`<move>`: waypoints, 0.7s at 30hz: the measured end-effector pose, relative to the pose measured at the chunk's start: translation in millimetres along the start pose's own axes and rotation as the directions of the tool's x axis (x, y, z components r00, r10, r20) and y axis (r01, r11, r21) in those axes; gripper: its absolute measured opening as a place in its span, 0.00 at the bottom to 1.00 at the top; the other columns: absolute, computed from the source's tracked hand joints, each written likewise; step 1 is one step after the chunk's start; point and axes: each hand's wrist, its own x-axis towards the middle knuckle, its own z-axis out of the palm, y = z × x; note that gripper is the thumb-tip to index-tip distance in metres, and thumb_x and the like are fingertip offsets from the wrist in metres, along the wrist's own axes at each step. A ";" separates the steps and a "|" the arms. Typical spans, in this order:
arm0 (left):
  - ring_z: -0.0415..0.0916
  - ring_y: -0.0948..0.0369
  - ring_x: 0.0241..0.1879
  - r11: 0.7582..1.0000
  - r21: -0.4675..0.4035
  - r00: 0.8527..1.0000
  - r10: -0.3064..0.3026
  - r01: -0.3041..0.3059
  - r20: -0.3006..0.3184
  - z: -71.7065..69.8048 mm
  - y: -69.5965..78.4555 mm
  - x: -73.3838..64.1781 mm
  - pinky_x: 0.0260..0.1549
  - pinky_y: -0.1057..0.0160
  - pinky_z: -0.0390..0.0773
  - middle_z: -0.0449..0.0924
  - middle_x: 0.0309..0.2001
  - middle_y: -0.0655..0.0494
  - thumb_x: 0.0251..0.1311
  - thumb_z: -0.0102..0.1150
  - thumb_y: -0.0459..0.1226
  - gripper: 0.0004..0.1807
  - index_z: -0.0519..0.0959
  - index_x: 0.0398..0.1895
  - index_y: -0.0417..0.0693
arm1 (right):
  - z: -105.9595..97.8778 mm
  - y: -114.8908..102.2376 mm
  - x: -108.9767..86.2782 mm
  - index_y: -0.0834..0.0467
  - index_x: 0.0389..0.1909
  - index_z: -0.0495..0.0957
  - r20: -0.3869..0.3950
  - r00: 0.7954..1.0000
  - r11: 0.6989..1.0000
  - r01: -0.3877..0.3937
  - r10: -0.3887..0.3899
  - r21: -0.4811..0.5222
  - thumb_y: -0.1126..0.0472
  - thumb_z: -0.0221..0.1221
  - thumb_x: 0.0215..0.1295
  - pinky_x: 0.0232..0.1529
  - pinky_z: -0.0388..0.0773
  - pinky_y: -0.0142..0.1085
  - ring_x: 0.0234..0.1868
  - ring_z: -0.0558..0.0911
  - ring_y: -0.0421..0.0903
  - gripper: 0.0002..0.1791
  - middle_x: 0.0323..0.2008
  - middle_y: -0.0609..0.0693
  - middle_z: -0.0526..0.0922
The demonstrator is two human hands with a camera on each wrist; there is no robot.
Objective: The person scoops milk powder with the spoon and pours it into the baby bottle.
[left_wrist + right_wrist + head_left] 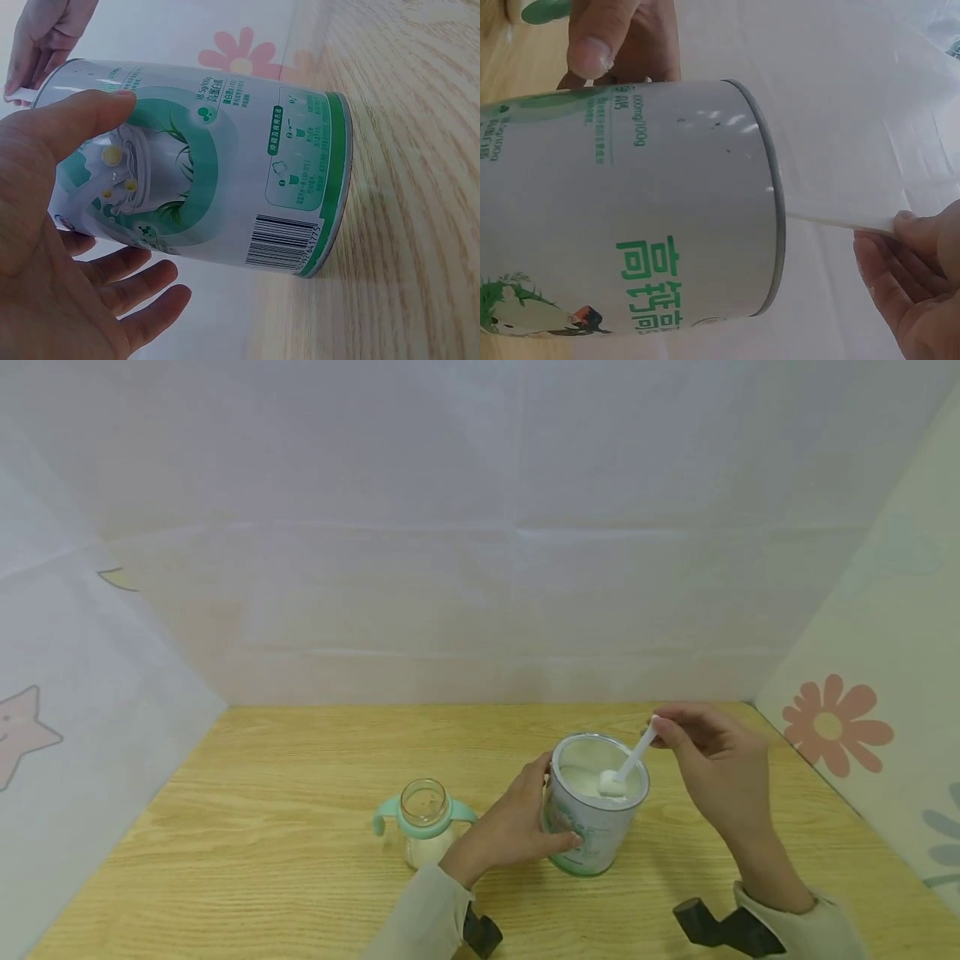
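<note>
A white and green milk powder can (592, 835) stands uncovered on the wooden table, pale powder (577, 779) inside. My left hand (513, 822) holds the can round its left side, thumb across the front and fingers behind, as the left wrist view also shows. Between thumb and fingertips, my right hand (716, 760) pinches the handle end of a white scoop (636, 756). The scoop slants down into the can, its bowl heaped with powder at the powder's surface. In the right wrist view the can wall hides the bowl, and only the handle (840, 219) shows.
Left of the can, close by my left forearm, stands an open baby bottle (431, 847) with mint green handles and pale contents. White cloth walls (480, 568) enclose the wooden table (262, 827) at the back and both sides. Dark wrist mounts (723, 931) sit at my sleeves.
</note>
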 end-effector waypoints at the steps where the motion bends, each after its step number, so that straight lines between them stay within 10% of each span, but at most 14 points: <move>1: 0.59 0.56 0.67 1.000 0.000 1.000 0.002 -0.002 -0.001 0.0 -0.1 -0.1 0.62 0.51 0.67 0.56 0.69 0.50 0.55 0.67 0.46 0.55 0.39 0.76 0.50 | 1.1 0.9 -0.4 0.75 0.35 0.79 0.017 1.000 1.000 0.008 -0.008 0.000 0.81 0.59 0.55 0.31 0.78 0.20 0.27 0.82 0.28 0.06 0.30 0.31 0.82; 21: 0.58 0.56 0.68 1.000 0.005 1.000 -0.002 0.002 -0.001 0.4 -0.5 0.1 0.63 0.51 0.67 0.55 0.70 0.51 0.55 0.67 0.46 0.55 0.38 0.76 0.51 | 1.4 -0.9 -0.4 0.70 0.36 0.81 0.046 0.999 1.000 -0.022 0.022 -0.002 0.79 0.58 0.58 0.32 0.78 0.20 0.28 0.82 0.29 0.07 0.30 0.31 0.82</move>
